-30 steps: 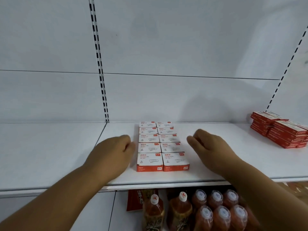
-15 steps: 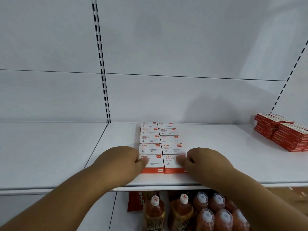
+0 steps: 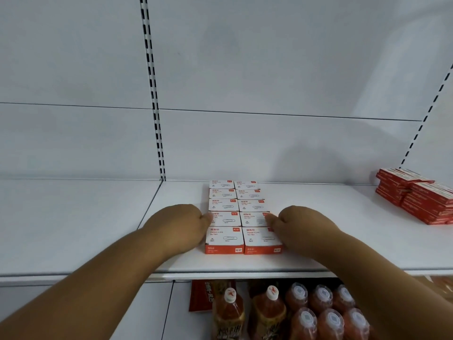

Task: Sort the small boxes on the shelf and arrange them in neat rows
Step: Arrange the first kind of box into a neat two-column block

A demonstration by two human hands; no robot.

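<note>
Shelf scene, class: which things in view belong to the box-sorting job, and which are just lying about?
Belong to the job:
white-and-red boxes
left hand
right hand
shelf

Lying about:
red box stacks
bottles below

White panelled back wall (image 3: 269,69) with slotted black uprights (image 3: 154,94).

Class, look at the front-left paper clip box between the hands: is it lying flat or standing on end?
Lying flat. The front-left paper clip box shows its broad printed face upward, only its narrow orange edge facing front, level with its neighbours on the shelf.
</note>
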